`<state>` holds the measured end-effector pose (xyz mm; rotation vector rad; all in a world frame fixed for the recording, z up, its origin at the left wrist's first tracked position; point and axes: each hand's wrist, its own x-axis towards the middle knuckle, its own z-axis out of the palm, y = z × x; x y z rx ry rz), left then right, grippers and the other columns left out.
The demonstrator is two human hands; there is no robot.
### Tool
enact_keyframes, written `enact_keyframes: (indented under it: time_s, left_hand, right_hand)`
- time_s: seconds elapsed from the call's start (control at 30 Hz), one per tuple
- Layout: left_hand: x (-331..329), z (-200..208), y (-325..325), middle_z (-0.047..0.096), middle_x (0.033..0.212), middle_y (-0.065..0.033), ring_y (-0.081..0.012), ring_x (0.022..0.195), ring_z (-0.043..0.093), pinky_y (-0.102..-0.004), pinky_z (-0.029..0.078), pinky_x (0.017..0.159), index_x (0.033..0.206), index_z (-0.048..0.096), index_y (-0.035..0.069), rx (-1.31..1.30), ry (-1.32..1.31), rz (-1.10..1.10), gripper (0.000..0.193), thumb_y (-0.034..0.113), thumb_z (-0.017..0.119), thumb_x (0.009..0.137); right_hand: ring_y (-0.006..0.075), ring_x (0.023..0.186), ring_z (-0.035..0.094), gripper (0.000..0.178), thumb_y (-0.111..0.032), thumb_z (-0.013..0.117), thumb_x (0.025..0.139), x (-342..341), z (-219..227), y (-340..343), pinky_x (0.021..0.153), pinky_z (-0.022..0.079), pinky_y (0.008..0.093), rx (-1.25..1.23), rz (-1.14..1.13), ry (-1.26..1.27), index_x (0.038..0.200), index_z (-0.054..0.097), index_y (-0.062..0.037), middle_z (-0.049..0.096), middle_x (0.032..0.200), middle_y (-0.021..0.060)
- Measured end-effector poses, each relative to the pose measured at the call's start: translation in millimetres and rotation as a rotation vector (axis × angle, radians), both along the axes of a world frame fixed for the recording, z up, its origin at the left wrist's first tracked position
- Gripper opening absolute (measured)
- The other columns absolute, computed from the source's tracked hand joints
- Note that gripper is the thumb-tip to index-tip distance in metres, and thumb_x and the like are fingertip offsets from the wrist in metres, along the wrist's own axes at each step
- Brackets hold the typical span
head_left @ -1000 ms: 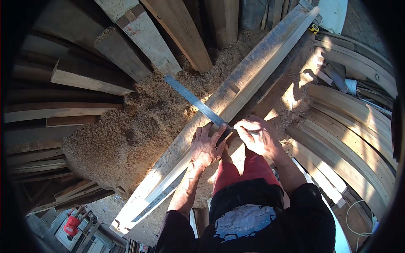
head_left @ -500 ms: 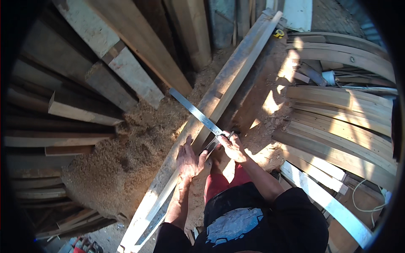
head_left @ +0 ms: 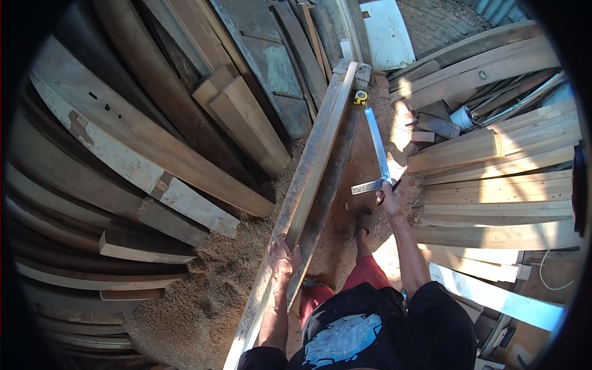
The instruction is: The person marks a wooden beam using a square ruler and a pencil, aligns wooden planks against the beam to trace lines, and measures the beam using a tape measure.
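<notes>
My right hand holds a metal try square out to the right of the bench. Its long blade points away from me, and its short stock sticks out to the left. A thin dark object by the fingers is too small to name. My left hand is on a long pale wooden strip, fingers on its left side and thumb on its right. The strip lies along a narrow, weathered plank bench. Beyond the square's tip, a yellow and black tape measure sits near the bench's far end.
Boards lean in a stack on the left, ends toward the bench. A sawdust heap lies below them. More stacked lumber lines the right, with a white bucket among scraps. My foot is on the dirt right of the bench.
My right hand has lifted the try square off the strip and swung it right, blade now pointing away. My left hand has moved slightly down along the strip. The view has shifted toward the right.
</notes>
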<state>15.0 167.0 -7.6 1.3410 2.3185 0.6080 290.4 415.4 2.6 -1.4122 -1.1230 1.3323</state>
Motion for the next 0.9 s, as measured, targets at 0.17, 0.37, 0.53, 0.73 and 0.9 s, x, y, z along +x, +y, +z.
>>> enact_keyframes:
  time_s: [0.17, 0.37, 0.53, 0.73, 0.9]
  left_hand:
    - [22.2, -7.2, 92.5, 0.062, 0.098, -0.0195, -0.0408, 0.097, 0.06, -0.0505, 0.05, 0.086, 0.103, 0.053, 0.002, -0.198, 0.17, 0.141, 0.042, 0.027, 0.077, 0.079]
    - [21.4, -13.7, 97.0, 0.061, 0.094, -0.0172, -0.0382, 0.091, 0.06, -0.0483, 0.05, 0.081, 0.1, 0.054, 0.003, -0.261, 0.268, 0.13, 0.042, 0.028, 0.079, 0.078]
    - [22.7, -8.4, 104.6, 0.06, 0.092, -0.0173, -0.0383, 0.089, 0.059, -0.0489, 0.049, 0.081, 0.102, 0.055, 0.002, -0.29, 0.268, 0.165, 0.046, 0.029, 0.081, 0.076]
    - [25.8, -9.7, 104.2, 0.061, 0.096, -0.021, -0.0419, 0.092, 0.059, -0.0516, 0.05, 0.079, 0.11, 0.054, 0.0, -0.34, 0.25, 0.177, 0.051, 0.027, 0.081, 0.076]
    - [25.2, -15.1, 105.9, 0.06, 0.096, -0.0205, -0.0415, 0.091, 0.059, -0.0516, 0.05, 0.077, 0.112, 0.054, 0.0, -0.326, 0.281, 0.149, 0.054, 0.029, 0.082, 0.076]
  right_hand:
    - [0.0039, 0.059, 0.052, 0.017, -0.018, 0.053, 0.103, 12.9, -12.7, 121.4, 0.052, 0.041, 0.0209, 0.02, 0.016, -0.116, 0.102, 0.064, -0.0051, 0.058, 0.074, -0.0033]
    - [0.0062, 0.059, 0.053, 0.014, -0.016, 0.056, 0.1, 3.7, -44.4, 282.8, 0.051, 0.042, 0.0237, 0.004, 0.022, -0.039, 0.098, 0.064, -0.0044, 0.059, 0.074, -0.0012]
    - [0.0131, 0.061, 0.06, 0.017, -0.017, 0.057, 0.098, -13.6, -39.1, 425.1, 0.055, 0.05, 0.0312, 0.106, -0.026, -0.253, 0.096, 0.063, -0.0013, 0.062, 0.071, 0.0032]
    - [0.0238, 0.069, 0.069, 0.02, -0.012, 0.056, 0.092, -33.2, -75.2, 546.9, 0.061, 0.053, 0.0383, 0.123, -0.105, -0.355, 0.099, 0.064, 0.0052, 0.07, 0.079, 0.0136]
    - [0.0279, 0.066, 0.066, 0.019, -0.019, 0.063, 0.091, -42.4, -112.3, 590.2, 0.059, 0.048, 0.041, 0.178, 0.092, -0.645, 0.09, 0.068, -0.0008, 0.069, 0.076, 0.0166]
